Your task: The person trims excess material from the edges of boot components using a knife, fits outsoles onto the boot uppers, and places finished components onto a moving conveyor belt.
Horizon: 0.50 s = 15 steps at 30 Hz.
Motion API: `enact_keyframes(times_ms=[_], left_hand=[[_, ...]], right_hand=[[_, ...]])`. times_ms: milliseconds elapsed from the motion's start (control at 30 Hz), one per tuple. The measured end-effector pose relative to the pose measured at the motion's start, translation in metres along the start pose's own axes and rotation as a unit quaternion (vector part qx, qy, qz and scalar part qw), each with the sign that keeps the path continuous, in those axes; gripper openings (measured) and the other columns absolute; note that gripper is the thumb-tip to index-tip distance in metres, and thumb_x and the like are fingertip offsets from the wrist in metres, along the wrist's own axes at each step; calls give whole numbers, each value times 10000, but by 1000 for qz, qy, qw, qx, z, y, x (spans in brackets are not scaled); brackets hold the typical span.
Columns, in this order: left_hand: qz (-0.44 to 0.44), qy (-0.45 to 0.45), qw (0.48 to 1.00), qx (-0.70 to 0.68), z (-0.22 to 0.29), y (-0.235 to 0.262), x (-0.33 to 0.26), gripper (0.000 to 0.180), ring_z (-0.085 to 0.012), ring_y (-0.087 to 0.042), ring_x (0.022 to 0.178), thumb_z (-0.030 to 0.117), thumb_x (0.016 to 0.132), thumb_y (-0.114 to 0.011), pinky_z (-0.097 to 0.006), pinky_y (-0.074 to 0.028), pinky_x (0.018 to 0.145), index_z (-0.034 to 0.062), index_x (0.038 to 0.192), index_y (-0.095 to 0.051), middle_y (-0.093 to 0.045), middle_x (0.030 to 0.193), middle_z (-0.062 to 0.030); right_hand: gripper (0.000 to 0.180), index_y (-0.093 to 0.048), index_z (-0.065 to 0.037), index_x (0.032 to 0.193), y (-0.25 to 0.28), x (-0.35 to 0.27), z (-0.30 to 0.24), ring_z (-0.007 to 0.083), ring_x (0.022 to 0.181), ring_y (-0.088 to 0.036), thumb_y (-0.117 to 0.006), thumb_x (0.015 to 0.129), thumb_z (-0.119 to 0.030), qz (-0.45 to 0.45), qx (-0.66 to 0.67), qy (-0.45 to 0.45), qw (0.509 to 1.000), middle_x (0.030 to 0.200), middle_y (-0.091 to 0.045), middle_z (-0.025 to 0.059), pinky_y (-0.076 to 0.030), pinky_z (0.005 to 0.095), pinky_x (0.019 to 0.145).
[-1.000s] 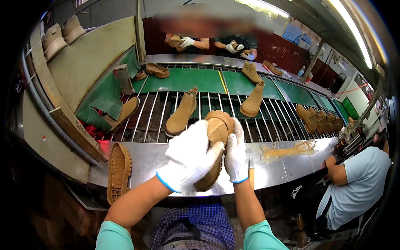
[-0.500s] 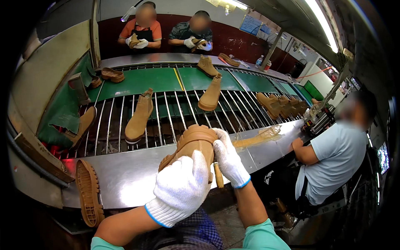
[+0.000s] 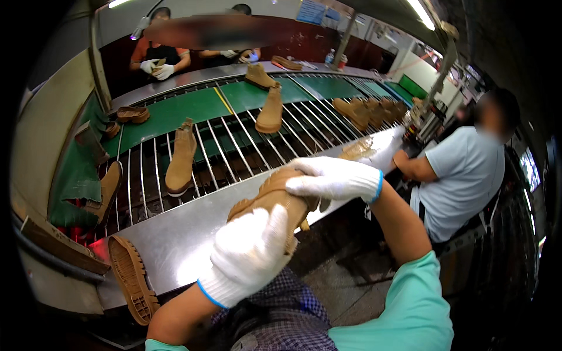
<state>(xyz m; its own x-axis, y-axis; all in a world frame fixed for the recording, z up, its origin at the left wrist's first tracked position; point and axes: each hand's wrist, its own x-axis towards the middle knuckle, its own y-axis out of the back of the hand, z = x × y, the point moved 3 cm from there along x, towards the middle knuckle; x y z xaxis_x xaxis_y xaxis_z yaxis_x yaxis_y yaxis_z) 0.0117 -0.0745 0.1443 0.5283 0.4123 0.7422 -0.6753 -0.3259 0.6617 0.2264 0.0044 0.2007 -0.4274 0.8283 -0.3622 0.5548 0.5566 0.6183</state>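
One tan boot (image 3: pixel 275 200), ridged sole edge (image 3: pixel 273 182), tilted in white-gloved fingers (image 3: pixel 303 185).

Before me, a steel bench (image 3: pixel 170 240) borders metal bars (image 3: pixel 141 181) and a green belt (image 3: pixel 181 109). The far wall (image 3: pixel 307 44) is dark red below, paler above, with a blue notice (image 3: pixel 314 10). A cream partition (image 3: pixel 52 117) stands to my left; a tube light (image 3: pixel 420 14) glows overhead above grey floor (image 3: pixel 358 298).

A boot (image 3: pixel 266 200) is resting between the left hand (image 3: pixel 243 251) and the right hand (image 3: pixel 336 178); left of it, an outsole (image 3: pixel 130 274) is lying on the metal ledge (image 3: pixel 172 248), conveyor rods (image 3: pixel 143 175) running behind.
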Motion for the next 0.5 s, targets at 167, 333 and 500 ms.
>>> enact_keyframes(times_ms=[167,333,500], left_hand=[[26,49,993,-102,-23,17,-10,700,-358,-770,827,221,771,-931,-425,-637,724,6,1324,-560,-741,1034,-210],[25,53,989,-133,-17,24,-22,688,-375,-772,847,222,762,-939,-425,-642,749,5,1304,-573,-737,1044,-215],[-7,41,988,-146,7,16,-31,637,-385,-767,936,218,762,-933,-440,-644,788,-5,1270,-620,-730,1069,-214]], right_hand=[[729,-508,-8,1502,-19,3,27,290,1140,-711,-544,1068,-593,77,-17,111,991,1225,-704,209,-576,396,999],[952,-295,-33,1659,-57,-9,39,354,1490,-429,-777,939,-425,0,373,118,920,1588,-406,219,-390,452,1235],[767,-461,-54,1503,-81,-38,44,293,1416,-501,-843,884,-297,36,443,88,892,1487,-496,166,-414,439,1219]])
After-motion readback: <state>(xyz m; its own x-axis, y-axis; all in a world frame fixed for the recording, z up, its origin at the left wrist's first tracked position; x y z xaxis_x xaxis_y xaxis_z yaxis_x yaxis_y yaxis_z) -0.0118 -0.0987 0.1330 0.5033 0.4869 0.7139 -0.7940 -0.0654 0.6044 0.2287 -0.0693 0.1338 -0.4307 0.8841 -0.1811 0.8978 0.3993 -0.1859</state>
